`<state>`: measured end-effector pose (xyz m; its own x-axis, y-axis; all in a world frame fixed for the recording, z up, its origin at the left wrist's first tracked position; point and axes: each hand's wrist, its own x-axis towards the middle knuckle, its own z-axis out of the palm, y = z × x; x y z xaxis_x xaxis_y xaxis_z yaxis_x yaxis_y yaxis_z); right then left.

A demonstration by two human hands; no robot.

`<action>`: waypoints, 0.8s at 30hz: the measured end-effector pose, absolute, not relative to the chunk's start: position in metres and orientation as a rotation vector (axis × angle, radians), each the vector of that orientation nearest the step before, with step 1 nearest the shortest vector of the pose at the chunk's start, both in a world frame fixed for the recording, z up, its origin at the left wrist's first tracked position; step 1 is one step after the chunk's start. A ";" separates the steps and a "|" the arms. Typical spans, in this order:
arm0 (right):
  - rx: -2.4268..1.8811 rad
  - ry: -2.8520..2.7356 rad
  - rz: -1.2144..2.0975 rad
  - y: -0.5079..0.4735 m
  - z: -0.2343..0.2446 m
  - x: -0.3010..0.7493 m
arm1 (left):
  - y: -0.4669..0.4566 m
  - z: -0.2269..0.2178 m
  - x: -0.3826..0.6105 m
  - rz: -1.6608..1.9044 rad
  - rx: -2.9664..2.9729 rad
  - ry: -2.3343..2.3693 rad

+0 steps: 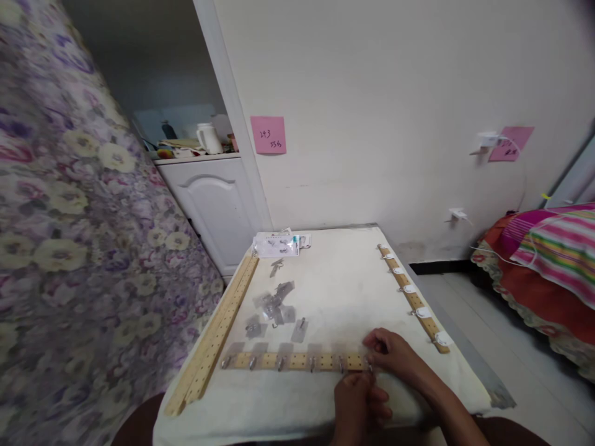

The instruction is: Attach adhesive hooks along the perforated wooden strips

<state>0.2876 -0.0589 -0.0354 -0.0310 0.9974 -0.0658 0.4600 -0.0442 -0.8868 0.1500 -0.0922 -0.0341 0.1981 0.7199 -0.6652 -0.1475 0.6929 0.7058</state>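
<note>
A wooden strip with holes lies across the near part of the table, with several clear adhesive hooks spaced along it. At its right end, my right hand pinches the last clear adhesive hook between thumb and finger. My left hand is closed at the strip's lower edge, just below that hook; its fingertips are partly hidden. Beyond the strip lie a single loose clear hook and a pile of clear hooks.
Along the right edge of the table runs another wooden strip bearing several white hooks. Long perforated wooden strips lie at the left edge. Hook packaging sits at the back left. A floral curtain hangs close on the left.
</note>
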 end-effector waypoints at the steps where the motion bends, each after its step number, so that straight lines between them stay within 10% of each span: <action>1: -1.578 -1.560 1.022 -0.058 -0.036 0.287 | -0.092 -0.034 0.150 0.651 0.566 1.231; 24: -1.490 -1.420 1.332 -0.039 -0.062 0.296 | -0.092 -0.047 0.148 0.613 0.607 1.214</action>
